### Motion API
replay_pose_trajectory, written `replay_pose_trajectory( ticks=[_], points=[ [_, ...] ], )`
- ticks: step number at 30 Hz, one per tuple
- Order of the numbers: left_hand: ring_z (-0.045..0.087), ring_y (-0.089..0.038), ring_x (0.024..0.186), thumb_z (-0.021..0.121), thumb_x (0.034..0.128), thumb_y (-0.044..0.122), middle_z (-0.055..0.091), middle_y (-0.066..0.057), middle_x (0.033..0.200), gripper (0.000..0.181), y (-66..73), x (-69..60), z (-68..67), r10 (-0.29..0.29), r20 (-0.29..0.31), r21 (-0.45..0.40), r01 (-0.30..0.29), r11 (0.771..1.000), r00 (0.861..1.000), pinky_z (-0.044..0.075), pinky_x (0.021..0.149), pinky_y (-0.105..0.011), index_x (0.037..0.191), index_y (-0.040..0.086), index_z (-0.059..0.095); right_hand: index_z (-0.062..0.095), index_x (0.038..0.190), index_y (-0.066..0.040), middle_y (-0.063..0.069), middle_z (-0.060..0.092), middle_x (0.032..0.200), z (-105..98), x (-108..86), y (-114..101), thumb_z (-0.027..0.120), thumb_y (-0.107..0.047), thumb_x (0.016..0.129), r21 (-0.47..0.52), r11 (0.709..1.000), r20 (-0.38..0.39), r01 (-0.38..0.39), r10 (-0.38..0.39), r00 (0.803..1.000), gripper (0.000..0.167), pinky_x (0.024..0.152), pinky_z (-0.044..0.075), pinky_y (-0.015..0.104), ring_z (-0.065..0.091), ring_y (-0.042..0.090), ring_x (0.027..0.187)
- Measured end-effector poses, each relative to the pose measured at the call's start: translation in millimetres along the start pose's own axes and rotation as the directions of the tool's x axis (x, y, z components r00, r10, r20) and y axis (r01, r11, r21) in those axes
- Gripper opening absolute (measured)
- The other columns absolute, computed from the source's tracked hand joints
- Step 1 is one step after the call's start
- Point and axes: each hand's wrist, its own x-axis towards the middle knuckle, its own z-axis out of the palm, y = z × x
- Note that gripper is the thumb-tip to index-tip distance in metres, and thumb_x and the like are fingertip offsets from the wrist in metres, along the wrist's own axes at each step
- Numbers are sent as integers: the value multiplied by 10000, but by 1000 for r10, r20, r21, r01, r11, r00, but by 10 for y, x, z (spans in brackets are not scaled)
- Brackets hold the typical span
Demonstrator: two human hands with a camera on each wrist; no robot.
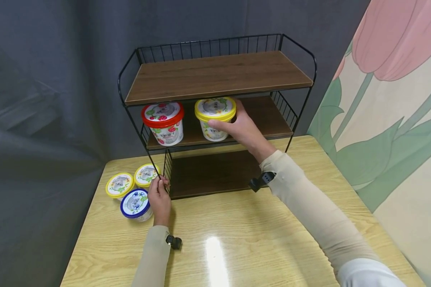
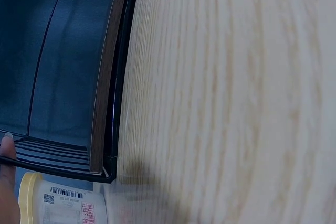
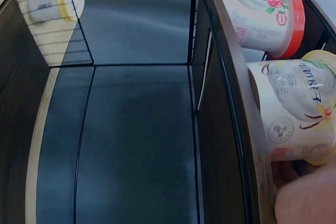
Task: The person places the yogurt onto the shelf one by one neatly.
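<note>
A yellow-lidded tub (image 1: 215,108) printed with a vanilla flower stands at the middle level of a black wire rack with brown wooden shelves (image 1: 219,73). My right hand (image 1: 247,129) grips it from the right, thumb across its front; the other fingers are mostly hidden behind it. To its left, apart from it, a red-lidded tub with strawberries (image 1: 170,134) sits upright on the same shelf. Lower down, my left hand (image 1: 160,202) holds the rack's front left post between thumb and fingers. In the right wrist view, the yellow-lidded tub (image 3: 294,114) rests at the shelf's edge.
On the wooden table (image 1: 215,223), left of the rack, two more yellow-lidded tubs (image 1: 120,184) and a blue-lidded tub (image 1: 135,203) cluster near my left hand. A dark curtain (image 1: 57,119) hangs behind, and a tulip-painted wall (image 1: 391,99) borders the right.
</note>
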Motion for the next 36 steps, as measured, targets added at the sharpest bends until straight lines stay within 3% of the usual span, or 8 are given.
replay_pose_trajectory(
  ticks=[5,8,16,18,25,29,32,36],
  points=[
    [587,-385,811,434,1035,11,617,-283,888,240,-209,3,-15,-55,7,21,55,998,998,517,737,-173,957,-142,601,36,1558,-234,103,207,1596,-99,-132,48,615,-542,879,-17,995,-76,98,-99,992,945,1233,213,504,236,248,1478],
    [602,-346,829,445,1044,75,633,-232,899,252,-247,6,-23,-78,21,24,77,997,997,548,746,-305,967,-99,611,117,1558,-200,106,278,1537,-159,-334,179,498,-574,947,-96,957,-125,274,-285,950,811,1155,273,510,292,247,1408],
    [606,-358,825,448,1046,107,616,-213,892,254,-262,6,7,-68,17,11,68,998,998,536,748,-286,964,-71,610,439,1367,44,226,551,1245,-342,-946,950,436,-539,1009,-469,622,38,627,-695,718,684,1016,306,360,475,318,1178],
    [601,-364,825,447,1045,94,616,-229,891,253,-264,-2,16,-76,8,11,76,997,997,533,744,-258,968,-85,609,510,1319,24,201,581,1226,-412,-1055,1144,412,-525,1021,-526,579,106,623,-682,723,633,1017,306,399,488,316,1154],
    [572,-92,790,426,1031,-14,604,-325,886,236,-64,-27,29,-82,7,35,82,996,997,518,721,-241,956,-173,583,642,1215,-118,42,653,1161,-684,-1316,1809,575,-301,979,-667,546,219,508,-508,833,306,903,342,420,545,232,1099],
    [535,38,792,427,1027,-28,596,-347,891,229,130,-16,9,-73,34,23,72,997,997,499,719,-172,951,-187,573,674,1124,-156,1,665,1056,-923,-1373,2198,588,-353,962,-789,379,291,483,-462,838,269,914,367,479,565,224,1039],
    [592,-116,780,428,1026,-30,600,-345,890,222,189,-6,-11,-71,37,20,70,997,997,477,732,-110,958,-181,576,682,1071,-161,11,668,1004,-1152,-1377,2443,562,-425,960,-855,241,321,459,-450,833,311,918,372,540,567,248,1017],
    [588,-401,802,427,1030,-16,606,-314,880,223,184,1,-31,-81,30,19,81,997,996,518,728,-200,966,-165,581,680,1036,-133,56,668,1014,-1407,-1385,2704,553,-409,952,-911,195,246,363,-447,860,315,900,344,543,551,292,1054]
  ],
)
